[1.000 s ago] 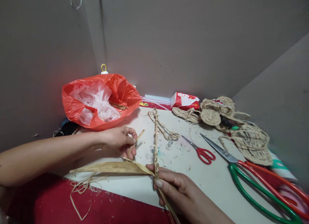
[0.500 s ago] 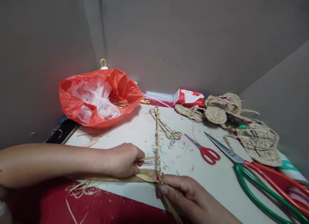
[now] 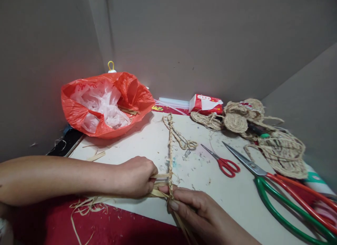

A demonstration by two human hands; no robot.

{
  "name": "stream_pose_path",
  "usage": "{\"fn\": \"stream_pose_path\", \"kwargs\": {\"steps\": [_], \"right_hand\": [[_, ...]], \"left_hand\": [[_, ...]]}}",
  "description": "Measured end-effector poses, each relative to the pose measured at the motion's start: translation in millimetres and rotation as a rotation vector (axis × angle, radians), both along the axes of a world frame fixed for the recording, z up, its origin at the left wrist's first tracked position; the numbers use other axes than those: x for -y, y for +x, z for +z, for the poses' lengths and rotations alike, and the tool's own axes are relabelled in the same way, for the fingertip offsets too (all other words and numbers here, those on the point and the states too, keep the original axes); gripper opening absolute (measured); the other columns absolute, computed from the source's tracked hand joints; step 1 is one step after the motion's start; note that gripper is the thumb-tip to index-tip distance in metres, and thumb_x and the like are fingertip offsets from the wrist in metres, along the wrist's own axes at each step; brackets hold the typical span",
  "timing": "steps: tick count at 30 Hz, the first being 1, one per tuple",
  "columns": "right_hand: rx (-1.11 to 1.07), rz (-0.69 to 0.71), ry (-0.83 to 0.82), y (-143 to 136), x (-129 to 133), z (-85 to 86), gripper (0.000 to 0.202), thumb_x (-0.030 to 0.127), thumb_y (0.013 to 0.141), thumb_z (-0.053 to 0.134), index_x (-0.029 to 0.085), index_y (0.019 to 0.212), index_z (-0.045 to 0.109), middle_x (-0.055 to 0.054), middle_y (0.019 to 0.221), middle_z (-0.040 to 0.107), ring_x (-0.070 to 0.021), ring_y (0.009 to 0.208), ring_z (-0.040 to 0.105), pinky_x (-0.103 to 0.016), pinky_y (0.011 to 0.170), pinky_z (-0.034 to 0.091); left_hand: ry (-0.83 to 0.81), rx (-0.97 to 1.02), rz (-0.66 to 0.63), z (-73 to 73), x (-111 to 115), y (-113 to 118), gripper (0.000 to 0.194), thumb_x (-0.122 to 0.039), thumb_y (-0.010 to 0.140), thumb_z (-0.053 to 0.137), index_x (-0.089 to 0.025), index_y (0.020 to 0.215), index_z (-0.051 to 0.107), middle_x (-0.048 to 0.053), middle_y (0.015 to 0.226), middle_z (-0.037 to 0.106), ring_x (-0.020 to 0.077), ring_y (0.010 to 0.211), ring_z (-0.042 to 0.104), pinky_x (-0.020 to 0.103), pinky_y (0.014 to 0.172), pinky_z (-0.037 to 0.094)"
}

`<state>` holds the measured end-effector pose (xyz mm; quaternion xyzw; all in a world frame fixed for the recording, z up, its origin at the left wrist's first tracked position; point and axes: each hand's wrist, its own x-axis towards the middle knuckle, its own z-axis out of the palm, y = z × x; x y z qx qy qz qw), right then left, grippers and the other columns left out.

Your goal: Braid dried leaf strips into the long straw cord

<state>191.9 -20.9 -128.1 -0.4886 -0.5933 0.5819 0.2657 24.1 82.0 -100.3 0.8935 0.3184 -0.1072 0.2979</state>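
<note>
A narrow straw braid (image 3: 170, 150) runs away from me down the middle of the white board (image 3: 142, 146), its far end looped back beside it. My right hand (image 3: 196, 206) pinches the near end of the braid between thumb and fingers, and loose strands hang below it. To the left, my left hand (image 3: 139, 176) is closed like a fist around flat straw strips (image 3: 159, 192) that lead to the braid's working end. The strips' other ends are partly hidden behind the left hand and forearm.
Small red-handled scissors (image 3: 223, 164) and large shears (image 3: 259, 173) with green and red handles lie at right. Behind them are coiled straw pieces (image 3: 235, 122) and a red tissue pack (image 3: 206, 104). An orange-red plastic bag (image 3: 105, 132) stands back left. Straw scraps (image 3: 88, 206) lie near the front.
My left hand has turned slightly and tightened around the strips. The fingers of my right hand have shifted a little at the braid's near end. The whole view has moved slightly.
</note>
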Motion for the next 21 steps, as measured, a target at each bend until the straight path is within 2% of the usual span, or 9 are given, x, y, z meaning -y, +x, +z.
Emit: {"fn": "stream_pose_path", "kwargs": {"steps": [2, 4, 8, 11, 15, 18, 21], "right_hand": [[0.023, -0.001, 0.022, 0.0, 0.4, -0.9, 0.029, 0.033, 0.090, 0.043, 0.019, 0.066, 0.052, 0.003, 0.058, 0.037, -0.0112, 0.054, 0.032, -0.023, 0.054, 0.031], [0.046, 0.000, 0.054, -0.2, 1.1, -2.5, 0.027, 0.031, 0.090, 0.043, 0.019, 0.069, 0.055, 0.003, 0.060, 0.041, -0.0117, 0.056, 0.036, -0.022, 0.056, 0.033], [0.098, 0.003, 0.104, -0.7, 3.0, -8.7, 0.024, 0.028, 0.091, 0.043, 0.018, 0.073, 0.056, 0.001, 0.066, 0.049, -0.0123, 0.062, 0.042, -0.022, 0.059, 0.035], [0.128, -0.004, 0.120, -0.8, 5.3, -13.0, 0.026, 0.028, 0.091, 0.042, 0.018, 0.069, 0.051, 0.001, 0.068, 0.050, -0.0122, 0.064, 0.044, -0.021, 0.061, 0.036], [0.078, -0.007, 0.102, -1.1, 6.6, -12.0, 0.026, 0.026, 0.092, 0.041, 0.018, 0.070, 0.052, 0.002, 0.071, 0.053, -0.0117, 0.065, 0.046, -0.019, 0.062, 0.037], [0.046, -0.007, 0.103, -1.7, 5.5, -7.8, 0.025, 0.025, 0.091, 0.042, 0.018, 0.074, 0.057, 0.002, 0.078, 0.060, -0.0136, 0.075, 0.053, -0.020, 0.070, 0.040], [0.048, -0.006, 0.117, -2.2, 4.9, -4.9, 0.025, 0.024, 0.092, 0.041, 0.019, 0.077, 0.061, 0.001, 0.084, 0.064, -0.0150, 0.079, 0.055, -0.021, 0.074, 0.042]], "left_hand": [[-0.017, 0.008, 0.025, -1.2, 0.4, -0.1, 0.011, -0.016, 0.069, 0.050, -0.015, 0.062, 0.058, 0.000, 0.054, 0.052, 0.0093, 0.047, 0.037, 0.022, 0.048, 0.030], [-0.101, 0.037, 0.084, -4.4, -1.5, -2.1, 0.009, -0.018, 0.069, 0.050, -0.015, 0.063, 0.057, -0.001, 0.055, 0.051, 0.0092, 0.049, 0.038, 0.021, 0.048, 0.030], [-0.470, 0.109, 0.193, -10.2, -10.7, -8.2, 0.009, -0.023, 0.068, 0.054, -0.015, 0.066, 0.057, -0.005, 0.054, 0.047, 0.0075, 0.048, 0.038, 0.019, 0.044, 0.028], [-0.709, 0.163, 0.265, -4.0, -17.9, -11.0, 0.011, -0.024, 0.067, 0.059, -0.014, 0.069, 0.057, -0.005, 0.053, 0.047, 0.0066, 0.047, 0.039, 0.018, 0.043, 0.029], [-0.827, 0.287, 0.353, 20.1, -25.8, -14.9, 0.012, -0.022, 0.068, 0.063, -0.013, 0.071, 0.057, -0.004, 0.057, 0.051, 0.0056, 0.047, 0.042, 0.017, 0.046, 0.036], [-0.812, 0.419, 0.379, 43.6, -34.3, -23.0, 0.010, -0.020, 0.073, 0.062, -0.014, 0.075, 0.055, -0.003, 0.059, 0.054, 0.0053, 0.049, 0.047, 0.017, 0.050, 0.040], [-0.760, 0.571, 0.410, 74.0, -47.4, -35.7, 0.004, -0.017, 0.081, 0.057, -0.015, 0.083, 0.055, -0.001, 0.066, 0.059, 0.0068, 0.054, 0.054, 0.017, 0.052, 0.044]]}}
